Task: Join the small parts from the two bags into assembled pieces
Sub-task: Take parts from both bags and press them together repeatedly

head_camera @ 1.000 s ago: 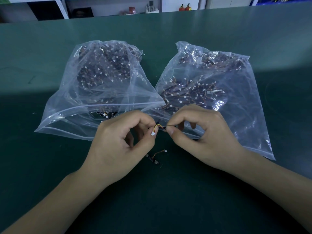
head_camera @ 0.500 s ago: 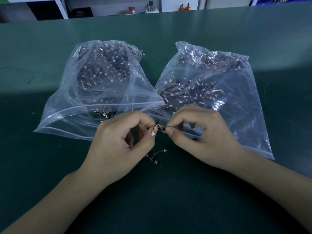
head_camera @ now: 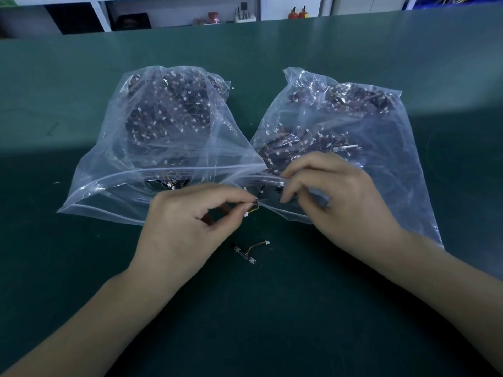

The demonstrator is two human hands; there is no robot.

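Broadly, a dark green table [head_camera: 272, 336] fills the view, and on it lie two clear plastic bags side by side, mouths toward the person: the left bag [head_camera: 152, 148] and the right bag [head_camera: 362, 126], each heaped with small dark parts trailing thin wires that end in white plugs. The left hand [head_camera: 187, 229] sits just in front of the bags' near edges, thumb and forefinger pinched together on one wired part [head_camera: 251, 210], whose orange lead curls down to a white plug at the fingertips. The right hand [head_camera: 340, 197] lies on the mouth of the right bag, fingers curled and somewhat spread; it looks to be reaching in, but whether it holds a part or only bag film I cannot tell. Between the wrists, apart from both hands, one assembled piece [head_camera: 246, 253] lies on the table: a small dark board with a short orange wire and white connector. These parts should be nearly weightless, so the risk is less dropping than flicking one away or tangling it with its neighbours in the heap. The wires are soft and will bend, and the solder ends are probably fragile, so I would take hold by the stiff board edges and the plastic plug body, not the lead. The bag film is slippery and slack and will shift under a reaching hand.
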